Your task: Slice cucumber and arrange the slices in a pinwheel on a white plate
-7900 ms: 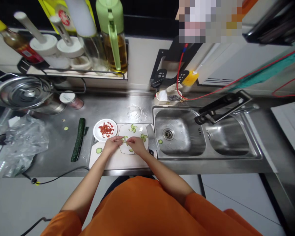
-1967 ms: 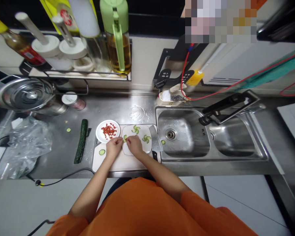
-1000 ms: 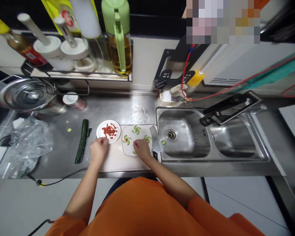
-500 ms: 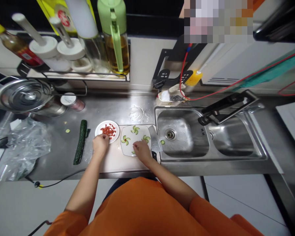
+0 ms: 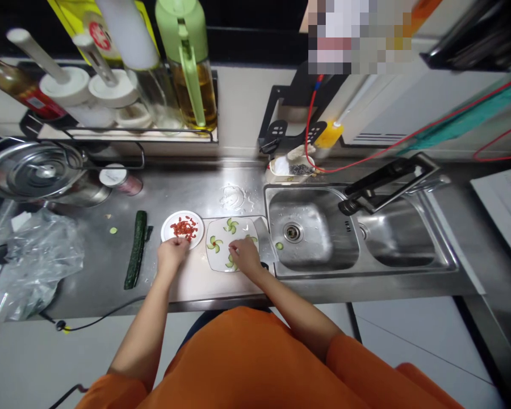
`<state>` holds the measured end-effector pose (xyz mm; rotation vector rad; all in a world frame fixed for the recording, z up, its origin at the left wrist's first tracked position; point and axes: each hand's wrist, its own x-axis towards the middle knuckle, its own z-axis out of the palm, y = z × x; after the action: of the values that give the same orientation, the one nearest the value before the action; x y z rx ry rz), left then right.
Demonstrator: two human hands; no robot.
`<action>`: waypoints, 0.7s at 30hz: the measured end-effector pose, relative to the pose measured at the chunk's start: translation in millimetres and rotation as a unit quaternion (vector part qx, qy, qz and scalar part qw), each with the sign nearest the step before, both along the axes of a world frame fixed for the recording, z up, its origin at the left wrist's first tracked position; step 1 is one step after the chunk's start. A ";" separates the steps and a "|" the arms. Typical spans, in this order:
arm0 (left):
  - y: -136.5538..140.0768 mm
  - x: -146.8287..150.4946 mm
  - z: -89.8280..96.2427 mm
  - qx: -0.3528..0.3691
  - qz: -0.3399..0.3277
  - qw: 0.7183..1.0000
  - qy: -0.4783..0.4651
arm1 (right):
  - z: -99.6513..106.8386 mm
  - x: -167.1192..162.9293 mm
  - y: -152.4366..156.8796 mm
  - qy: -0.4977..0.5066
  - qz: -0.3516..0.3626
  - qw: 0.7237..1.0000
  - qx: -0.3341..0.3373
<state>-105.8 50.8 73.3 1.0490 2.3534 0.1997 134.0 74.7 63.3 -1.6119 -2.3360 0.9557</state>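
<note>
My left hand (image 5: 171,254) is closed at the near rim of a round white plate (image 5: 164,228) holding red goji berries (image 5: 184,227). Its fingertips are pressed together, and what they hold, if anything, is hidden. Over a squarish white plate (image 5: 220,261), my right hand (image 5: 244,255) makes a pinch, its content too small to name. Fans of cucumber slices (image 5: 230,226) lie on that plate; the left fan (image 5: 214,244) has a red centre. My right hand partly covers the fan on the right. Under the plates is a light cutting board (image 5: 191,281).
A cleaver (image 5: 264,238) lies right of the square plate, beside the sink (image 5: 315,227). Left of the board are a whole cucumber (image 5: 135,250) and a clear plastic bag (image 5: 46,250). A seasoning rack (image 5: 128,134) stands behind, near a lidded pot (image 5: 38,170).
My right hand has shifted slightly up over the square plate, showing more of the lower cucumber fan. My left hand stays at the round plate's edge, its fingertips drawn back a little.
</note>
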 end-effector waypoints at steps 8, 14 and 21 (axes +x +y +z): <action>9.3 -6.3 9.8 0.007 0.014 0.999 -0.036 | 5.7 -2.6 3.3 0.001 -0.008 1.000 -0.011; 11.8 20.2 -1.2 0.084 -0.014 0.983 -0.165 | 10.6 -9.1 10.5 0.012 -0.020 1.000 -0.022; 40.4 67.7 -8.0 0.092 -0.073 0.968 -0.224 | 8.7 -3.1 32.0 -0.018 -0.056 0.998 0.001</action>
<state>-38.1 91.2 65.3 1.1237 1.8705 0.5483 130.9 106.7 72.0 -1.7538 -2.2408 0.9087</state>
